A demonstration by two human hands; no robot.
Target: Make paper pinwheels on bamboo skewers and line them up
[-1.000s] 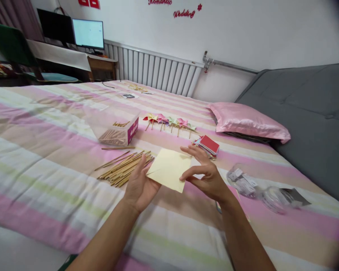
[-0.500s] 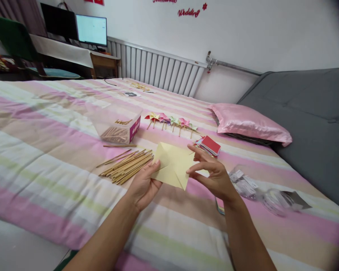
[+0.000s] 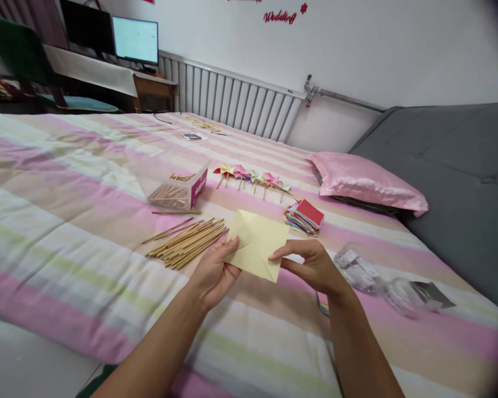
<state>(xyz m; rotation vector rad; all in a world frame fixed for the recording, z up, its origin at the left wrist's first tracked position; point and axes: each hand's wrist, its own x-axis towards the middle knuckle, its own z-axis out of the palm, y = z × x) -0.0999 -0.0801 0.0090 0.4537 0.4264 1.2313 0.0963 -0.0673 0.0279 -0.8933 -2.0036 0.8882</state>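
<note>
Both hands, left (image 3: 213, 272) and right (image 3: 315, 268), are pinching a creased yellow paper square (image 3: 258, 243); five finished pinwheels (image 3: 253, 178) are lying beyond, this one seemingly barely begun.

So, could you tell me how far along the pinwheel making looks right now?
Five finished pinwheels lie in a row on the bedspread. In hand: the left hand and right hand hold a creased yellow paper square. Left, seemingly: a stack of coloured paper and loose bamboo sticks.
</note>
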